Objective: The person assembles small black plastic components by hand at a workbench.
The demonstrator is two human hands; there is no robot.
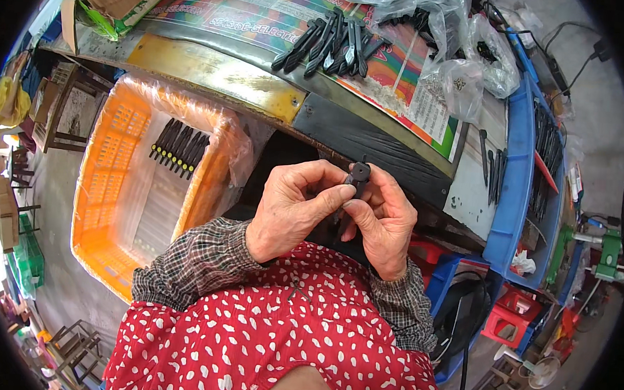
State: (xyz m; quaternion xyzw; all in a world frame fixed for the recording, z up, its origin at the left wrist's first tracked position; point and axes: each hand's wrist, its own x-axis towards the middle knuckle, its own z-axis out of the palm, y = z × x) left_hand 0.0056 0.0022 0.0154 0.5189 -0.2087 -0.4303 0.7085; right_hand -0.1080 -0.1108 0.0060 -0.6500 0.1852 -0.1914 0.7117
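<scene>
Between my two hands, in front of my lap, is a small black plastic part [359, 173] with a rounded head and a hole in it. My left hand [290, 206] pinches it from the left, thumb and fingers closed. My right hand [384, 223] grips it from the right, its thumb just below the head. The part's lower end is mostly hidden by my fingers. Beyond my hands, a pile of black, flat-ended plastic pieces [330, 46] lies on the bench. To the left, a row of black pieces with yellow ends [179, 148] lies in a lined orange crate [120, 125].
The bench's dark front edge [374, 145] runs just beyond my hands. Clear plastic bags [462, 83] sit at the back right. Several slim black pieces [493, 178] lie beside a blue tray [509, 184]. A red stool [510, 316] stands at the lower right, and a cardboard box [124, 1] at the far left.
</scene>
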